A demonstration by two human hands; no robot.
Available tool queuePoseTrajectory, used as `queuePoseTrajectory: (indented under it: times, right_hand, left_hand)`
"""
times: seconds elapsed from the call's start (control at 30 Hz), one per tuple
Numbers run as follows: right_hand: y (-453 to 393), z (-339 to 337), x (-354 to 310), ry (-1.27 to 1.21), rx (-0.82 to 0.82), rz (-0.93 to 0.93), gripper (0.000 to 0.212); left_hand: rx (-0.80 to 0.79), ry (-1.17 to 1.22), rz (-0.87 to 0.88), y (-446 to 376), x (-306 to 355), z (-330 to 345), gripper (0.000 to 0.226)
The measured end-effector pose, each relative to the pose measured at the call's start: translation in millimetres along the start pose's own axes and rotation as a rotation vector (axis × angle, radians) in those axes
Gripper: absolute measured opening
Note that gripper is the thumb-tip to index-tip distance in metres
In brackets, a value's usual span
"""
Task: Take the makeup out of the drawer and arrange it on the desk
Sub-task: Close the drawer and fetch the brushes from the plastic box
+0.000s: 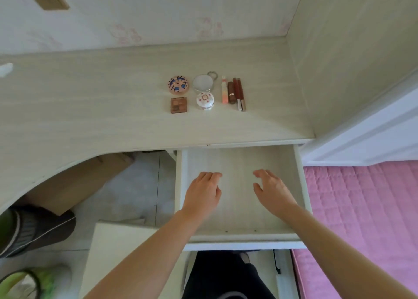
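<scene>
The drawer point(239, 236) is pulled out below the desk edge and I see nothing lying in it. My left hand point(202, 193) and my right hand point(271, 191) hover over its floor, fingers apart, holding nothing. On the desk point(90, 108) the makeup lies in a group: a round patterned compact point(178, 85), a clear round jar point(203, 83), a square eyeshadow palette point(178, 105), a white flowered pot point(205, 100), a pink tube point(224, 90) and dark red lipsticks point(237, 93) side by side.
A pink quilted bed point(362, 208) lies right of the drawer, with a white door point(373, 129) behind it. A cardboard box point(74, 181) stands under the desk. A white stool point(117, 253) is at lower left, a dark slipper point(34, 228) beside it.
</scene>
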State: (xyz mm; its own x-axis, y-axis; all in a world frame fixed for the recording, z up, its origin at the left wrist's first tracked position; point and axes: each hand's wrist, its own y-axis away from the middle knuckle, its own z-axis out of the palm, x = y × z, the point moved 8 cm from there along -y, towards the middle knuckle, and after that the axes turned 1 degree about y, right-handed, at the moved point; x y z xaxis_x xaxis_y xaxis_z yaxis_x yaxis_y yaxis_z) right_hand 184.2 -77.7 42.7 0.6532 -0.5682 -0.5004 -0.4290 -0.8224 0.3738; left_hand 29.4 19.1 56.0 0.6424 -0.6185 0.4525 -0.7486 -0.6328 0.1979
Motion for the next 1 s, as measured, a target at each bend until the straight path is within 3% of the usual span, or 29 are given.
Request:
queuePoseTrajectory:
  times: [0.17, 0.27, 0.63, 0.9, 1.0]
  right_hand:
    - [43, 45, 14, 0.098, -0.162, -0.063, 0.039]
    - [66, 67, 25, 0.155, -0.228, -0.075, 0.041]
    - [115, 110, 47, 0.420, -0.252, -0.218, 0.050]
    - [111, 119, 56, 0.537, -0.253, -0.303, 0.081]
    - [111, 117, 57, 0.569, -0.267, -0.326, 0.088]
  left_hand:
    - [-0.193, -0.105, -0.018, 55, 11, 63, 0.043]
    - [-0.227, -0.140, -0.045, 84, 12, 90, 0.043]
    - [-0.194, -0.211, -0.140, 134, 7, 126, 0.054]
    - [-0.128, -0.265, -0.076, 122, 7, 119, 0.045]
    - [-0.059, -0.332, 0.032, 119, 11, 113, 0.053]
